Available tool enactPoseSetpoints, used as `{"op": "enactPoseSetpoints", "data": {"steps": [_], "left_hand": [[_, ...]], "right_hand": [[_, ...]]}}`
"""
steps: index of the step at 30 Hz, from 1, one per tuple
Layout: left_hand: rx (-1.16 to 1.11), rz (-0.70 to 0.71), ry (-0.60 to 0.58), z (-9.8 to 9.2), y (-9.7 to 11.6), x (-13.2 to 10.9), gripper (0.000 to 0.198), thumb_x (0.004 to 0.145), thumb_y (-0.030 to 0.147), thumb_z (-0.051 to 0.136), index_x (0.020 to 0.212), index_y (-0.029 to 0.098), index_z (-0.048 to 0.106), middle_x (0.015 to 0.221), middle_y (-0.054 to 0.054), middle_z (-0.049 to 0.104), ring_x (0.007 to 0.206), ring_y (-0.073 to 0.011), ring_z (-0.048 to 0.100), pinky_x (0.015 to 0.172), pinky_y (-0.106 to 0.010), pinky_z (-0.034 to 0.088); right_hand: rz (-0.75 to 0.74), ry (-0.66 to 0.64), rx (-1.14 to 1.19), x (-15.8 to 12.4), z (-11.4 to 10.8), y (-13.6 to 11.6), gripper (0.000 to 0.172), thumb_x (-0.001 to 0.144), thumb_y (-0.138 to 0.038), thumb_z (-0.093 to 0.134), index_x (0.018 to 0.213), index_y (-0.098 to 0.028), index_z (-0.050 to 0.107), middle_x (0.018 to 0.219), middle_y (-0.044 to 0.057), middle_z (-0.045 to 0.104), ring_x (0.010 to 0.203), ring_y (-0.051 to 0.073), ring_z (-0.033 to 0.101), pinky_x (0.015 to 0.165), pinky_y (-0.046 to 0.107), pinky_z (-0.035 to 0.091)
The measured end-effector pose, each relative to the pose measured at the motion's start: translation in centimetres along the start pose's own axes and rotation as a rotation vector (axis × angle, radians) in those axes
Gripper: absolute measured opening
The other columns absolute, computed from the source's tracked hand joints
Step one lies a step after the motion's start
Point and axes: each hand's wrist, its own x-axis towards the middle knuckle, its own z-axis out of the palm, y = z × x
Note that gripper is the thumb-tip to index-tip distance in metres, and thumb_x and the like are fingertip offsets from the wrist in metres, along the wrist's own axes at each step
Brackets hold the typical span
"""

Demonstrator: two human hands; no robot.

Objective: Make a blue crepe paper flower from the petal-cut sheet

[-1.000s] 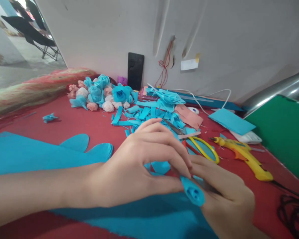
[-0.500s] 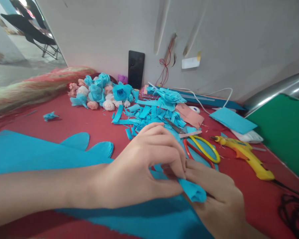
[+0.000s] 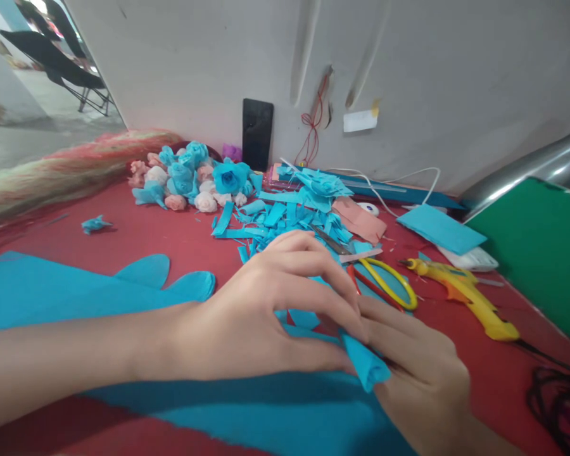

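Observation:
Both my hands meet low in the middle of the red table. My left hand (image 3: 266, 316) pinches a small roll of blue crepe paper (image 3: 365, 364) with thumb and fingers. My right hand (image 3: 418, 373) grips the same roll from the other side, fingers curled under it. The roll's end points toward me. Under my hands lies a big blue paper sheet (image 3: 99, 291) with rounded petal shapes cut in its edge. Scissors with one red and one yellow handle (image 3: 384, 285) lie just beyond my fingers.
A yellow glue gun (image 3: 465, 294) lies at the right, its black cord (image 3: 551, 392) coiled near the table edge. Blue paper scraps (image 3: 285, 215) and a heap of blue, pink and white paper roses (image 3: 190, 177) sit further back. A green board (image 3: 536, 253) stands at the right.
The blue roll has turned between my fingers: its open end faced me a second ago, and now it looks folded tighter and pointed. My hands stayed in about the same place.

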Motion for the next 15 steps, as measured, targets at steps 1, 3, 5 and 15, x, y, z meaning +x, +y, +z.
{"op": "enactPoseSetpoints", "data": {"steps": [1,3,5,15], "left_hand": [[-0.003,-0.002,-0.001,-0.01,0.01,0.04,0.004,0.067,0.011,0.067,0.070,0.014,0.068,0.078,-0.003,0.067,0.078,-0.0097,0.055,0.082,-0.025,0.042],[-0.008,-0.002,0.003,-0.05,0.03,0.10,0.003,0.067,0.011,0.068,0.069,0.013,0.068,0.078,-0.003,0.066,0.078,-0.0102,0.055,0.083,-0.025,0.042],[-0.014,0.007,0.003,-0.12,0.07,0.14,0.003,0.065,0.013,0.070,0.068,0.013,0.067,0.077,-0.004,0.066,0.078,-0.0105,0.055,0.082,-0.026,0.042],[-0.039,0.051,-0.062,-0.29,0.21,0.14,0.008,0.066,0.017,0.071,0.072,0.014,0.069,0.078,-0.003,0.068,0.076,-0.0110,0.057,0.085,-0.028,0.041]], "right_hand": [[-0.005,0.002,-0.018,-0.04,-0.03,-0.01,0.016,0.084,-0.013,0.051,0.073,-0.018,0.062,0.078,0.002,0.067,0.067,0.008,0.064,0.065,0.005,0.050],[-0.018,0.010,-0.048,-0.16,-0.13,-0.06,0.015,0.084,-0.015,0.051,0.074,-0.018,0.062,0.078,0.001,0.067,0.067,0.007,0.064,0.068,0.003,0.048],[-0.023,0.012,-0.071,-0.26,-0.19,-0.15,0.015,0.085,-0.016,0.051,0.074,-0.018,0.061,0.079,0.001,0.067,0.067,0.007,0.064,0.069,0.002,0.047],[-0.013,-0.032,-0.025,0.12,-0.07,-0.44,0.023,0.086,-0.015,0.047,0.067,-0.019,0.060,0.075,0.001,0.066,0.067,0.008,0.064,0.061,0.006,0.049]]}}
